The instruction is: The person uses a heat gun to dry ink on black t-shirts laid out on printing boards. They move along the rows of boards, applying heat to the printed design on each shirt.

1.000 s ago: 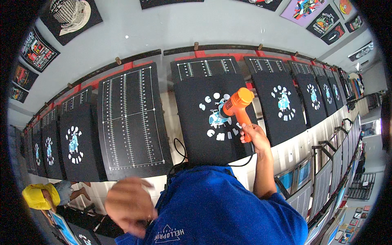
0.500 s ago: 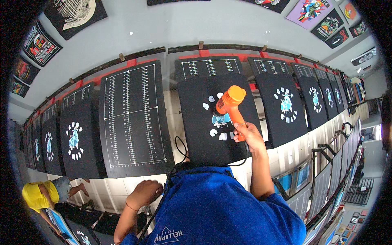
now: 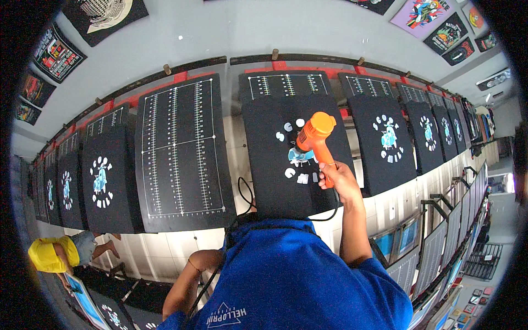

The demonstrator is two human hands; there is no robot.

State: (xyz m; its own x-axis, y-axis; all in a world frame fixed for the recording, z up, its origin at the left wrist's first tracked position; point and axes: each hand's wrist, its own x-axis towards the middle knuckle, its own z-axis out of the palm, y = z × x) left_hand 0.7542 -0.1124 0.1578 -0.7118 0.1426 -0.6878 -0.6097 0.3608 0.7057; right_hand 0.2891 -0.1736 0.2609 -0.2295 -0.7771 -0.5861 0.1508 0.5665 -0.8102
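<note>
In my right hand [image 3: 339,181] is an orange heat gun [image 3: 320,157], my fingers wrapped round its handle. Its dark nozzle points down and left over a black shirt [image 3: 264,192] stretched on a flat board. On that shirt, partly hidden by the gun, is a light blue scooter print [image 3: 297,158] inside a ring of white letters. A black cord [image 3: 330,214] runs from the handle toward my waist. My left hand [image 3: 208,259] is low at my left side, against my blue shirt and near the cord; its fingers are hidden.
Left of the shirt lies a bare black board [image 3: 176,148] with white ruler lines. More boards carry printed black shirts [image 3: 385,137] on both sides. Framed screens [image 3: 399,242] stand behind me on the right. At lower left a person in a yellow top [image 3: 52,254] handles a blue frame [image 3: 82,302].
The heat gun has shifted slightly right over the print. My left hand has moved in against my side, so its fingers no longer show. The view has tilted a little.
</note>
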